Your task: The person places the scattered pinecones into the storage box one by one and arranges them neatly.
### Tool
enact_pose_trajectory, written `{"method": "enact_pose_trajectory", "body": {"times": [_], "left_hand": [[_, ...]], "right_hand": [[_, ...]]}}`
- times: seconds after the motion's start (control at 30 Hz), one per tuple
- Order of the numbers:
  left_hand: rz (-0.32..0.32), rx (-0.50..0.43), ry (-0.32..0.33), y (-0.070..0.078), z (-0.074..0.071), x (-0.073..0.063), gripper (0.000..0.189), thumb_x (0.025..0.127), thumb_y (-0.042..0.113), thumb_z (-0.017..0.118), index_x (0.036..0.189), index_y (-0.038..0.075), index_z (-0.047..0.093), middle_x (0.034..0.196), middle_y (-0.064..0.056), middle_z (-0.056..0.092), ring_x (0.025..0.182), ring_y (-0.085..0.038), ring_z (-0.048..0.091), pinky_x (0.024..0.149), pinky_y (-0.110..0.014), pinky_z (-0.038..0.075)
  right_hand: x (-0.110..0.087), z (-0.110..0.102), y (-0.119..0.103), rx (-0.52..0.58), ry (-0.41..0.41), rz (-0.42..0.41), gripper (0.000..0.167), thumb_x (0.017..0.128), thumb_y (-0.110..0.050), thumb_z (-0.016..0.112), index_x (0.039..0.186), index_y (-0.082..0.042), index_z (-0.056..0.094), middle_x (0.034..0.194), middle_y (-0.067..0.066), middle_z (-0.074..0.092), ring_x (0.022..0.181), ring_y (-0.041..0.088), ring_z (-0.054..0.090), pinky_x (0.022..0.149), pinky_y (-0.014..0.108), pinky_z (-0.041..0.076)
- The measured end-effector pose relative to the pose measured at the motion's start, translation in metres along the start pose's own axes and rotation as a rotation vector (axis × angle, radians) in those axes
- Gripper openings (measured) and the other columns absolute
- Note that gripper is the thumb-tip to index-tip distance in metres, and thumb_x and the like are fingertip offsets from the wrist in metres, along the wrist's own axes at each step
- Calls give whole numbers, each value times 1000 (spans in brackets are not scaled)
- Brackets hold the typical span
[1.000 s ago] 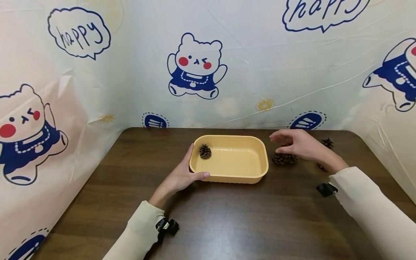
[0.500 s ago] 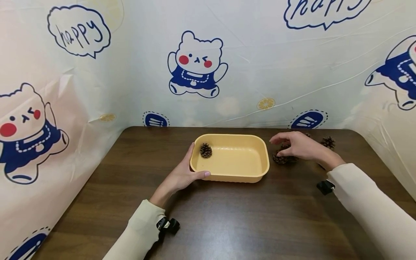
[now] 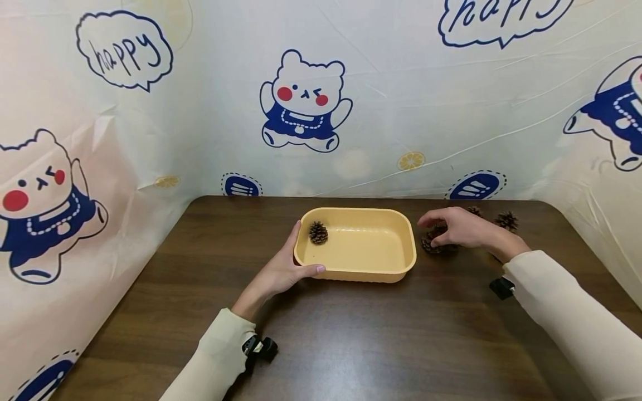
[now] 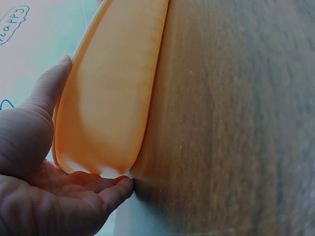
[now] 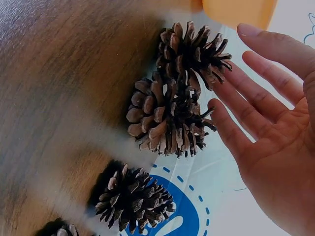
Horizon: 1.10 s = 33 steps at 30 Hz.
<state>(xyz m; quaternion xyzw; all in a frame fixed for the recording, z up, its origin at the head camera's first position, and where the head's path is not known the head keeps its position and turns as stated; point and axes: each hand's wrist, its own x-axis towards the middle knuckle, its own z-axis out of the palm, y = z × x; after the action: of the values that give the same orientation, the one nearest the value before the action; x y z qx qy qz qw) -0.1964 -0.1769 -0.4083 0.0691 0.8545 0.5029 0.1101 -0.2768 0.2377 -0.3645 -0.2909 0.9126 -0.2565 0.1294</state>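
Note:
At the left end of a yellow plastic tray (image 3: 366,248), my left hand (image 3: 278,270) holds it, thumb along the front rim. In the left wrist view the fingers reach round the end of the tray (image 4: 108,93). One pine cone (image 3: 318,233) lies inside, at the tray's left side. Just right of the tray, my right hand (image 3: 463,227) hovers over two pine cones, partly covering them. The right wrist view has this pair, an upper cone (image 5: 192,54) against a lower cone (image 5: 165,118), beside my loosely spread fingers. Nothing is gripped by that hand.
Beyond the right hand are another pine cone (image 3: 473,211) and, farther right, one more pine cone (image 3: 506,221). Everything rests on a dark brown wooden table (image 3: 346,334). A printed cloth backdrop (image 3: 381,111) rises behind the table and along its sides.
My right hand has sunk slightly toward the pine cones, its fingertips bending down more. A cone behind it has come into view. The left hand and the tray stay put.

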Motion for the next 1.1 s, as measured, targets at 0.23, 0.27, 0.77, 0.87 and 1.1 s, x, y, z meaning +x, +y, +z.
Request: {"method": "enact_pose_trajectory", "body": {"times": [0.23, 0.27, 0.77, 0.87, 1.1], "left_hand": [[-8, 0, 1, -1, 0, 0, 129, 86, 30, 89, 169, 24, -9, 177, -11, 11, 140, -30, 49, 126, -50, 29], [-7, -1, -1, -1, 0, 1, 129, 86, 30, 89, 169, 23, -9, 177, -11, 11, 140, -30, 49, 126, -50, 29], [-18, 10, 7, -1, 1, -1, 128, 86, 32, 89, 170, 26, -8, 177, -10, 12, 145, -30, 44, 127, -51, 27], [-14, 14, 8, -1, 1, -1, 128, 86, 32, 89, 169, 26, -8, 177, -10, 12, 144, -30, 45, 127, -51, 27], [-7, 18, 7, 0, 1, -1, 129, 85, 32, 89, 170, 25, -8, 177, -11, 13, 146, -30, 44, 127, -50, 27]], "right_hand": [[3, 2, 4, -36, -20, -8, 43, 89, -3, 80, 130, 0, 69, 129, 19, 71, 124, 42, 63, 105, 61, 49], [4, 2, 4, -40, -21, -11, 43, 88, -3, 80, 130, 1, 69, 128, 19, 72, 123, 42, 63, 104, 61, 50], [7, 4, 0, -82, -55, -25, 46, 85, -2, 81, 129, 3, 68, 127, 21, 71, 121, 41, 64, 101, 59, 53], [8, 4, 1, -86, -59, -17, 47, 85, -2, 82, 129, 3, 68, 127, 20, 71, 121, 41, 64, 101, 59, 53], [9, 5, 3, -91, -74, -7, 49, 85, -2, 82, 131, 2, 67, 129, 20, 71, 122, 41, 64, 100, 58, 54]]}}
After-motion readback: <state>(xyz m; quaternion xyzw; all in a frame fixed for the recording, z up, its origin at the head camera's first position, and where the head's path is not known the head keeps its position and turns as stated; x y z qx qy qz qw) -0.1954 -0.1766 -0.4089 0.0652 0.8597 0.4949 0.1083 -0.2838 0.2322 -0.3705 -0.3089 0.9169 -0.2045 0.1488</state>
